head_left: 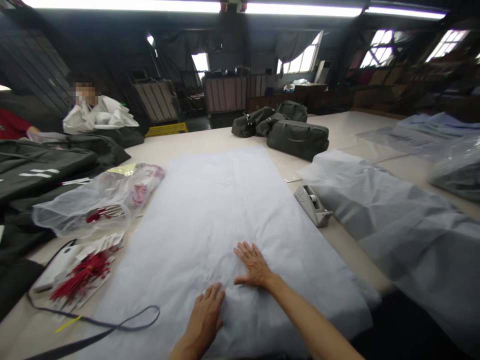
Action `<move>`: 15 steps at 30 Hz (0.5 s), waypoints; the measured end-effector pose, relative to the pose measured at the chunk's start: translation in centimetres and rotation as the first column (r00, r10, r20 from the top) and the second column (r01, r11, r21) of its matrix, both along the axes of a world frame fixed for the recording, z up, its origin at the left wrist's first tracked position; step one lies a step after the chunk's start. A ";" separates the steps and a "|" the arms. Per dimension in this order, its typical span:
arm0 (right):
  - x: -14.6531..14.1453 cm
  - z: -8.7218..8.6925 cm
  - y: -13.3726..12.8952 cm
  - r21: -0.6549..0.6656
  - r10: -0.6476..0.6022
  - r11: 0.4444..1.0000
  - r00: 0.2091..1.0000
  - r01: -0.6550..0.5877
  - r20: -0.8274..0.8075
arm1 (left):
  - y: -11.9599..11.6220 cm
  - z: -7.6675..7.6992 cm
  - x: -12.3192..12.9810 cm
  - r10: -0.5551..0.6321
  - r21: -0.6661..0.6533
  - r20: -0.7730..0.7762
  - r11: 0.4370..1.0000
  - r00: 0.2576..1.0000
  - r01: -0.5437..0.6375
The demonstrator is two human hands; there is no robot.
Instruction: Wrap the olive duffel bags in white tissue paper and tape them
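A wide, translucent white plastic sheet or bag [210, 200] lies spread over the table in front of me. My right hand [254, 267] rests flat on it with the fingers spread. To the lower left, my left hand [205, 312] lies palm down on the same plastic, fingers stretched out and close together. Small creases run through the plastic around both hands. A dark strap [127, 325] curls over its lower left part, ending in a loop. Beyond the right edge stands a grey tape dispenser [313, 205].
Red-stringed tags [86, 275] and a clear plastic bag [67, 215] lie at left, beside dark bags [33, 167]. More dark bags [298, 139] sit at the table's far side. Crumpled plastic [393, 210] covers the right. Past the left side is another person [98, 112] with white material.
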State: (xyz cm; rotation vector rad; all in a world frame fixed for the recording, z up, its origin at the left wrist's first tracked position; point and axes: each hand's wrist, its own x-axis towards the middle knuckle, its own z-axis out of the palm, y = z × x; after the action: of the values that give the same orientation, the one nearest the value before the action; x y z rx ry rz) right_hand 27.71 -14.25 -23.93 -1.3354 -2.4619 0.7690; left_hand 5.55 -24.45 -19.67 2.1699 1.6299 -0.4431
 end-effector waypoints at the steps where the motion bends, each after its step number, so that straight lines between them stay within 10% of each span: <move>1: 0.6 0.3 0.3 0.011 -0.034 0.999 0.999 0.034 -0.031 | 0.0 -0.1 0.0 0.011 -0.007 -0.009 1.000 1.000 -0.011; 6: 10.7 3.1 2.5 0.213 -0.339 0.888 0.894 0.407 -0.295 | 0.3 0.9 0.1 0.043 -0.030 -0.019 0.999 0.999 -0.044; 12: 28.5 7.0 5.3 0.124 -0.850 0.391 0.409 0.912 -0.332 | -0.1 3.1 0.3 0.082 0.002 0.057 0.997 0.995 -0.082; 15: 33.0 6.9 6.4 -0.006 -0.916 0.325 0.313 0.946 -0.253 | -0.4 3.5 1.1 0.113 -0.042 0.065 0.993 0.991 -0.110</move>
State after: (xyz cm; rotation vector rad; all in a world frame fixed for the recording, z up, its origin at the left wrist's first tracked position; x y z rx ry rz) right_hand 60.68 -7.83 -17.03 -2.0990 -1.0841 0.3385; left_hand 6.60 -24.85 -16.19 2.0317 1.6820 -0.3608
